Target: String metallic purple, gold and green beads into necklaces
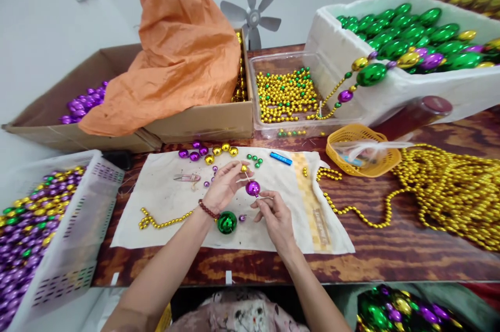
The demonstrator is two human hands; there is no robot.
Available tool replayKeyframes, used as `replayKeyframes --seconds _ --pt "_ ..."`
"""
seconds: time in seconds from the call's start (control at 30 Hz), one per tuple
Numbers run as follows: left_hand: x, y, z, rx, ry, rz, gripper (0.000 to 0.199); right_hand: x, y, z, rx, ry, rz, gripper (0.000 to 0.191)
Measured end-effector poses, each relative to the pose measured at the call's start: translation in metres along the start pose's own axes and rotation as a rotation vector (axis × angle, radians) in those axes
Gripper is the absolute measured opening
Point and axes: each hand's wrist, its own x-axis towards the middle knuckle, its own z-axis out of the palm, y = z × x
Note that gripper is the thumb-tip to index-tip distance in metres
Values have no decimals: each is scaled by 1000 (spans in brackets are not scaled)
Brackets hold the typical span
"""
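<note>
My left hand (223, 186), with a brown bead bracelet at the wrist, pinches a small gold bead (244, 168). A short pale string runs from there to a large shiny purple bead (252, 188). Just below that bead, the closed thumb and fingers of my right hand (274, 217) grip the string; its end is hidden in the fingertips. Under my left wrist lies a big green bead (227, 222) beside a small purple bead (242, 218). A gold bead chain (164, 225) stretches left across the white cloth (136, 233).
Purple beads (194, 156), gold beads (217, 151), green beads (255, 160), a blue tube (280, 158) and thread snips (187, 178) lie on the cloth. Around it stand a white basket (105, 186), cardboard boxes (203, 123), a clear bin (269, 125), a yellow basket (363, 169) and heaped gold chains (457, 191).
</note>
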Motion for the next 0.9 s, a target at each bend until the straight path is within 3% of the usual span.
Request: replayKeyframes --seconds 0.2,0.27,0.33,0.43,0.6,0.77,0.9 --pt "-4 -28 36 -11 50 -29 39 11 -14 -7 0 17 28 26" --pt "-1 -28 45 71 43 -25 38 16 -26 -18 -45 106 -9 25" --pt "2 -26 52 203 -44 -59 34 24 -38 -31 -59 208 -43 26" --pt "6 -23 63 407 -209 -78 27 38 -52 -46 8 194 -64 26" --pt "7 -24 74 600 -378 -139 18 50 -59 -70 347 354 -117 31" --pt "7 -29 80 581 -393 -160 18 37 -60 -75 393 214 -49 33" --pt "7 -26 83 604 -524 -202 18 28 -62 -81 381 227 -58 35"
